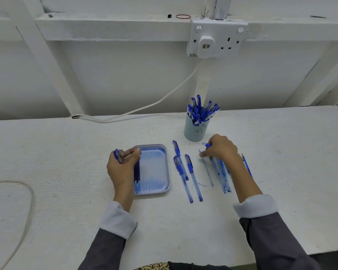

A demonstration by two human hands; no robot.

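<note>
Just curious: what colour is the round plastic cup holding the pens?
The round plastic cup is pale blue-grey, shown in the head view.

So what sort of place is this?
Probably a workbench in a workshop or packing room: a rough white-painted table, a double socket on the wall, and many identical blue pens in a cup and beside a tray.

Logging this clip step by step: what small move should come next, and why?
Probably the right hand lifts the blue piece it pinches clear of the loose pens beneath it and brings it to the left hand, which grips a blue pen by the tray.
</note>
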